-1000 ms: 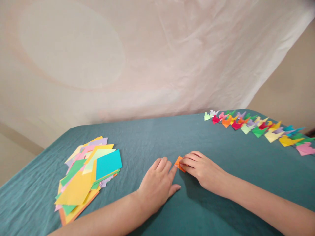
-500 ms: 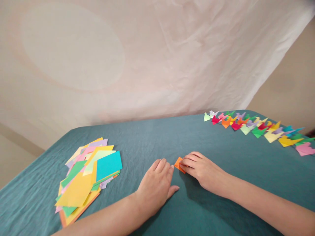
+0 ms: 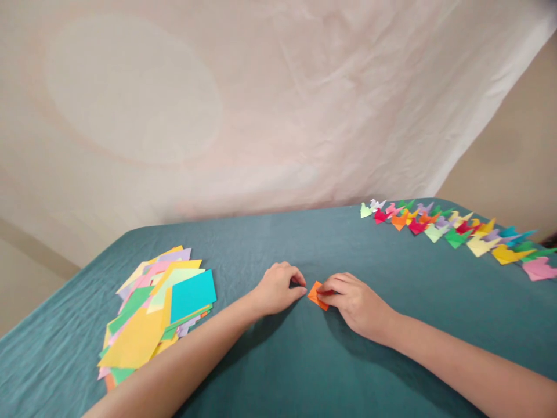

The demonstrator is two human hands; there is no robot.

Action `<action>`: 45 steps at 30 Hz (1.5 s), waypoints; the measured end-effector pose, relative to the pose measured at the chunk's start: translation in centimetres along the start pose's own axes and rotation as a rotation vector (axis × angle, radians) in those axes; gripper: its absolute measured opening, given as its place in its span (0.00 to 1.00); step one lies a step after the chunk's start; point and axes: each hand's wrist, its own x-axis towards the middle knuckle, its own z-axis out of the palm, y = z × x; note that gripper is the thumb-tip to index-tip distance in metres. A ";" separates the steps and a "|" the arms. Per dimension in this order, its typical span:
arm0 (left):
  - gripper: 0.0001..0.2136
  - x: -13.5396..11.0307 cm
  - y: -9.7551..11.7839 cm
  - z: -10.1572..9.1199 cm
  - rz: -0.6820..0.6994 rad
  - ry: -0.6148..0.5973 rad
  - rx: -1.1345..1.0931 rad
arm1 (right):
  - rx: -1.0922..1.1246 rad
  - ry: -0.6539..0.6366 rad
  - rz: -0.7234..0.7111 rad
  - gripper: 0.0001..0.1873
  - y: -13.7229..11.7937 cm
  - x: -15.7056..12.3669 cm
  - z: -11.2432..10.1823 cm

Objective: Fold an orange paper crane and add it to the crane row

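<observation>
Near the middle of the table lies a small folded piece of orange origami paper (image 3: 318,295), diamond-shaped with crease lines. My right hand (image 3: 354,302) grips its right side between thumb and fingers, which cover part of it. Just left of the paper is my left hand (image 3: 281,287), fingers curled and thumb and index fingertips drawn together in a pinch. Those fingertips come close to the paper's left corner, and I see nothing between them.
A loose pile of coloured paper sheets (image 3: 134,337) lies on the left, with a blue sheet (image 3: 191,296) on top. Rows of folded paper birds (image 3: 481,244) stand at the back right. A green cloth (image 3: 270,238) covers the table, and a pale sheet (image 3: 261,116) hangs behind.
My left hand has turned from lying flat with the thumb out to a curled pinch beside the paper. My right hand still holds the orange paper, nearly in place.
</observation>
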 end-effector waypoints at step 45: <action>0.12 -0.4 2.0 -1.3 -0.080 -0.155 0.193 | 0.003 -0.017 -0.039 0.13 0.2 0.0 -0.3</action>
